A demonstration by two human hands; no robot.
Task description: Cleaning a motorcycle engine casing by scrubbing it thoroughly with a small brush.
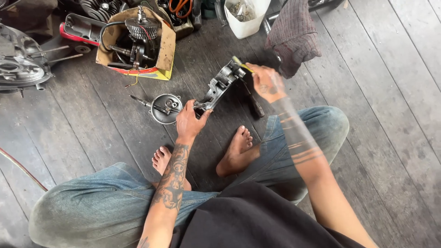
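Dark plank floor (115, 133): left hand (190, 120) is gripping metal engine casing (219, 85), fingers curled; right hand (266, 82) is pinching yellow-handled brush (240, 63) against it.

A torn cardboard box (166, 48) is sitting on the dark plank floor (381, 92) at the upper left, beyond the person's outstretched arms. It is roughly square and open at the top, its brown flaps are spreading outward, and a strip of yellow and red print is showing along its lower outer edge. Dark metal engine parts (138, 34) are filling it. To its right, at the top edge of the view, a white plastic container (245, 23) is standing upright, open-topped and holding small greyish pieces. No labels, signs or screens are showing anywhere.
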